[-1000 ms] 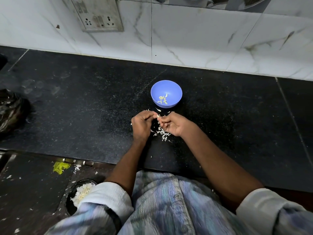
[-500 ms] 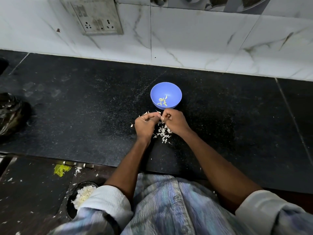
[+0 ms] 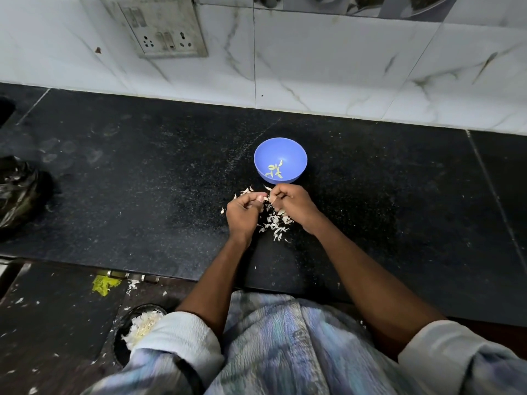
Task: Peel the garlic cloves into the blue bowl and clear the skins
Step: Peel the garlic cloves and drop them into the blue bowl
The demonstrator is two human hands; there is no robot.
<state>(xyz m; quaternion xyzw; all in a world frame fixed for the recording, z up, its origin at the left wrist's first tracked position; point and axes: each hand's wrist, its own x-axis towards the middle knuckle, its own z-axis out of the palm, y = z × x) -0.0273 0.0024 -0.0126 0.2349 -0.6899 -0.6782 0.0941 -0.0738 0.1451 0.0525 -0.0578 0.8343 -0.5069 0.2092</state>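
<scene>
A small blue bowl (image 3: 280,160) stands on the black counter and holds several pale peeled cloves (image 3: 274,170). Just in front of it my left hand (image 3: 245,213) and my right hand (image 3: 291,206) are held close together, fingers curled, pinching a small garlic clove (image 3: 266,198) between their fingertips. The clove is mostly hidden by the fingers. A scatter of white garlic skins (image 3: 275,223) lies on the counter under and between my hands.
The black counter (image 3: 142,181) meets a white tiled wall with a socket plate (image 3: 164,32). A black plastic bag (image 3: 20,192) sits at the left edge. Below the counter's front edge, a round bin with white skins (image 3: 141,327) and yellow scrap (image 3: 103,284).
Both hands have stayed together in front of the bowl, working the clove. The right hand has closed in tighter against the left. The view has shifted slightly.
</scene>
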